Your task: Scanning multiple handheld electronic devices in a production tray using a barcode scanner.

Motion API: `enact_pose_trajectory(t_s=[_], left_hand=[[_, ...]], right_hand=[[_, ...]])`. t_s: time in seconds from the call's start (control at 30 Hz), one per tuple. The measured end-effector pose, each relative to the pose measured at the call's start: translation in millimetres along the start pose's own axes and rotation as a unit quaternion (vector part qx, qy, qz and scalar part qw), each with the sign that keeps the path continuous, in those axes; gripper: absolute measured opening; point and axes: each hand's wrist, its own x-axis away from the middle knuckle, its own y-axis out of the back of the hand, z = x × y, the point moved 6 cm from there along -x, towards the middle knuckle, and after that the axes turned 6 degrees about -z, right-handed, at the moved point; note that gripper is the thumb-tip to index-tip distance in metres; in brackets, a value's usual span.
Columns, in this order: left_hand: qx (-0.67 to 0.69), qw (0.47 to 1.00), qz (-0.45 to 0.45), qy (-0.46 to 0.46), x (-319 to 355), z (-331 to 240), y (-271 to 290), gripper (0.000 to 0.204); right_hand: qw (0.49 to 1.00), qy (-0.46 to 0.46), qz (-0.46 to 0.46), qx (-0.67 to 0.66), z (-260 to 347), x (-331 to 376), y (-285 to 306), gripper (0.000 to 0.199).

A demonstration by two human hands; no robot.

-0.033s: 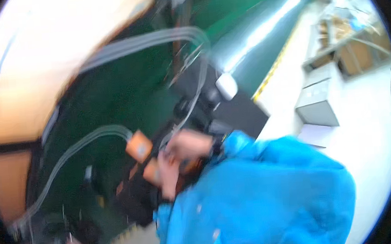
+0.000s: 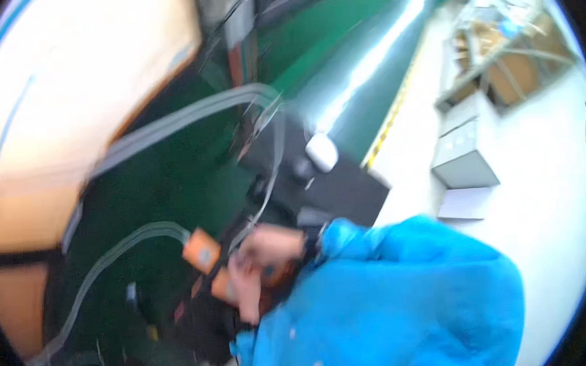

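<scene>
My left hand (image 2: 247, 288) and my right hand (image 2: 276, 245) meet in front of my blue sleeves, fingers drawn together. What lies between the fingertips is blurred and too small to name. A thin pale cable (image 2: 271, 190) runs down to the right hand from the dark surface beyond. Close to the left hand is an orange block (image 2: 222, 285), partly covered by it. Another orange block (image 2: 202, 251), just further left, has a grey tube (image 2: 147, 230) leading into it.
A black work surface (image 2: 349, 196) carries a white rounded object (image 2: 321, 152). Thick pale tubing (image 2: 191, 116) arches over the green floor. A bright panel (image 2: 111, 53) fills the upper left. Grey-white boxes (image 2: 467, 143) and a shelf (image 2: 514, 69) stand at the right.
The whole view has shifted, with fixed things sliding left and mostly downward in the picture. My hands stay together near the orange blocks.
</scene>
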Motion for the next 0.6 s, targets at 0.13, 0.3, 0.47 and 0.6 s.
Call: enact_pose_trajectory(t_s=[0.13, 0.3, 0.47, 0.6], left_hand=[[-0.121, 0.991, 0.016, -0.045, 6, 21, 17, 0.059], [-0.038, 0.999, 0.001, 0.02, 8, 35, 31, 0.076], [-0.011, 0.999, -0.041, 0.012, 28, 22, 87, 0.038], [-0.026, 0.976, -0.207, 0.068, 83, 33, 159, 0.02]], right_hand=[[0.998, -0.015, 0.053, 0.012, -43, -4, -44, 0.038], [0.997, -0.032, -0.051, 0.042, -84, -6, -45, 0.038], [0.96, -0.011, -0.261, -0.1, -75, -23, -20, 0.038], [0.956, 0.022, -0.273, 0.102, -70, -2, -26, 0.044]])
